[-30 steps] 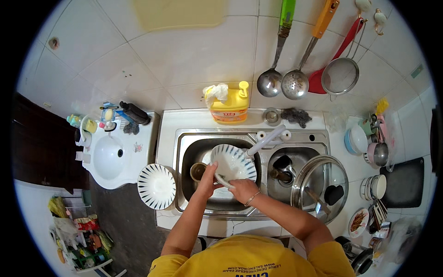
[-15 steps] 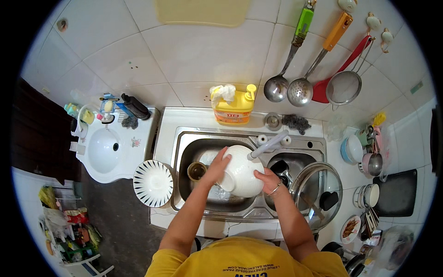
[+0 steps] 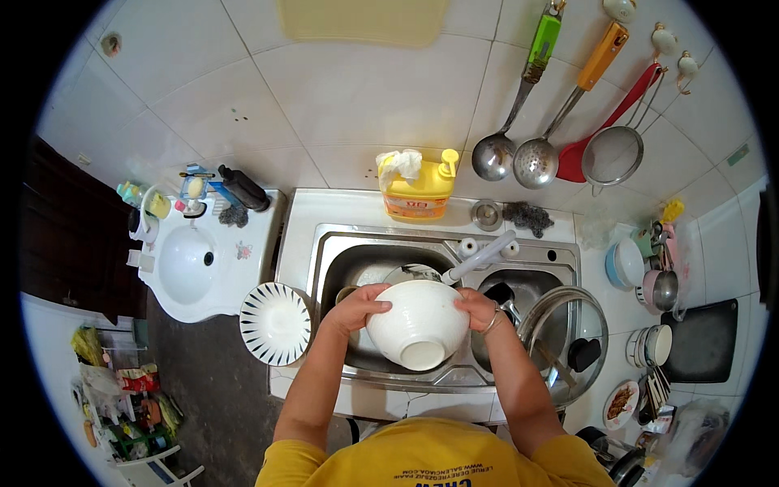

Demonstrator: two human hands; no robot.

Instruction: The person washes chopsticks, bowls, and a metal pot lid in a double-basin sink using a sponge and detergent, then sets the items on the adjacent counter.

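A large white bowl (image 3: 415,318) is held between my two hands over the double steel sink (image 3: 323,243). It is tilted, its round foot facing me and its opening turned away. My left hand (image 3: 363,307) grips the left rim, thumb on the outer wall. On the opposite rim, my right hand (image 3: 479,308) is closed the same way. The pale faucet spout (image 3: 484,254) ends just behind the bowl. In the left basin, a patterned dish (image 3: 412,273) shows partly beyond it, and a small brown cup (image 3: 346,293) is mostly hidden by my left hand.
A striped white plate (image 3: 276,325) sits at the counter's left edge. Behind the sink stands a yellow pump jug (image 3: 415,195) beside a dark scouring pad (image 3: 527,217). A glass lid (image 3: 564,345) leans over the right basin. Ladles and strainers (image 3: 535,162) hang on the wall.
The bowl has turned so its foot points toward me. My left hand has shifted from its upper side to the left rim. The patterned dish behind it has come into view.
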